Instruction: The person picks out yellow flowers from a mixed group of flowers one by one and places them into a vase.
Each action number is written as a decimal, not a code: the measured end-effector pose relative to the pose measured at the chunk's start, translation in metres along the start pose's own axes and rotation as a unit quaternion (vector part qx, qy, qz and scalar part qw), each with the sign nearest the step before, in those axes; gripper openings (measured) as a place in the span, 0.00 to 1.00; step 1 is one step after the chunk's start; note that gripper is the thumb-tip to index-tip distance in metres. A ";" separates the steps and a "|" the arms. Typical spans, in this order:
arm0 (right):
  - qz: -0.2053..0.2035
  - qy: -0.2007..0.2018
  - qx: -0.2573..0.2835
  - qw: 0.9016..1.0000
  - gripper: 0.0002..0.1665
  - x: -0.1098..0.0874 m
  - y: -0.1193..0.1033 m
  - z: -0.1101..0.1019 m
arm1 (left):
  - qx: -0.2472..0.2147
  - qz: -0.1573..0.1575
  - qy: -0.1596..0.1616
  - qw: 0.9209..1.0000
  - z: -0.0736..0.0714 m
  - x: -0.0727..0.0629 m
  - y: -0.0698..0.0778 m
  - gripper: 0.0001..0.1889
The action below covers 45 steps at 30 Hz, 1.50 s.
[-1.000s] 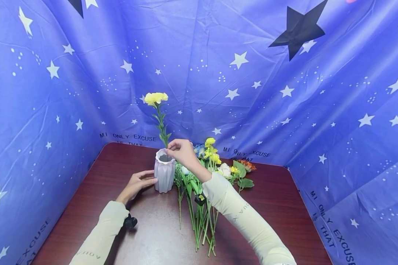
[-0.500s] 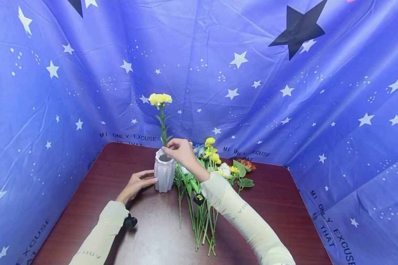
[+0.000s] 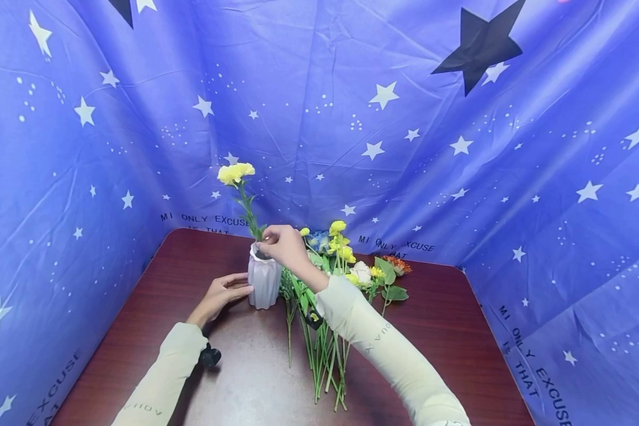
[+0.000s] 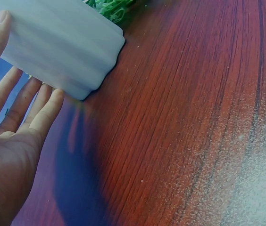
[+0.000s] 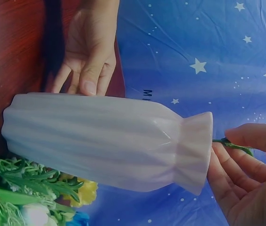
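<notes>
A pale, fluted vase (image 3: 263, 284) stands upright on the table. My left hand (image 3: 220, 297) touches its left side; in the left wrist view, thumb and fairly straight fingers (image 4: 48, 113) lie against the wall. Above the vase mouth, my right hand (image 3: 287, 247) pinches the green stem of a yellow carnation (image 3: 236, 173). The bloom leans to the left, and the right wrist view shows the stem (image 5: 223, 141) passing into the mouth of the vase. The stem's lower end is hidden inside. Some right fingers rest at or very near the rim.
To the right of the vase lies a pile of artificial flowers, with yellow blooms (image 3: 338, 241), a white bloom (image 3: 361, 272), an orange bloom (image 3: 396, 265) and long green stems (image 3: 322, 361). Starry blue cloth (image 3: 319, 118) encloses the dark wooden table (image 3: 431, 343).
The carnation first shifted slightly right, then tipped left and came lower. My right hand has moved a little left over the vase mouth. My left hand and the vase have stayed in place.
</notes>
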State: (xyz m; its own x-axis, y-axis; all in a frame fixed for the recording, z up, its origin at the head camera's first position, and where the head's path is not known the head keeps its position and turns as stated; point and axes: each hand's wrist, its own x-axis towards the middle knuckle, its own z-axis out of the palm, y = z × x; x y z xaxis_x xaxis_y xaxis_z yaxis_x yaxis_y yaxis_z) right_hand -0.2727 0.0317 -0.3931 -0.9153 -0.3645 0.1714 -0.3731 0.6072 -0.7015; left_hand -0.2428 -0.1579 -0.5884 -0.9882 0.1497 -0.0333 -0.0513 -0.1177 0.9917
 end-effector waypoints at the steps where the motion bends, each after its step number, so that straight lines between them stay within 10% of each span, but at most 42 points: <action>1: -0.001 0.000 -0.008 1.000 0.07 0.000 -0.001 0.000 | -0.001 0.000 0.000 1.000 0.000 0.000 0.000 0.31; 23: 0.056 -0.093 -0.105 0.989 0.09 0.013 -0.015 -0.010 | 0.019 -0.006 0.008 1.000 0.001 0.001 0.002 0.31; 32: 0.101 -0.152 -0.152 0.971 0.30 0.022 -0.025 -0.013 | 0.020 -0.010 0.007 1.000 0.002 0.000 0.001 0.32; 39: 0.102 -0.148 -0.134 0.975 0.04 0.021 -0.023 -0.014 | 0.034 -0.017 0.008 0.999 0.003 0.000 0.002 0.32; 45: 0.110 -0.162 -0.041 0.980 0.05 0.020 -0.020 -0.023 | 0.044 -0.034 0.017 0.998 0.003 0.001 0.003 0.34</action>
State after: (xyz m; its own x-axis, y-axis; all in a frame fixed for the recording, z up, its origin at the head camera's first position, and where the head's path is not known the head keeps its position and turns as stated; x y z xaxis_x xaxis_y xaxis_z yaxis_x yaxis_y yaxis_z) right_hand -0.2869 0.0286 -0.3603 -0.8832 -0.4162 -0.2163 -0.1953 0.7456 -0.6372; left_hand -0.2431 -0.1555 -0.5852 -0.9874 0.1203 -0.1029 -0.1061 -0.0212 0.9941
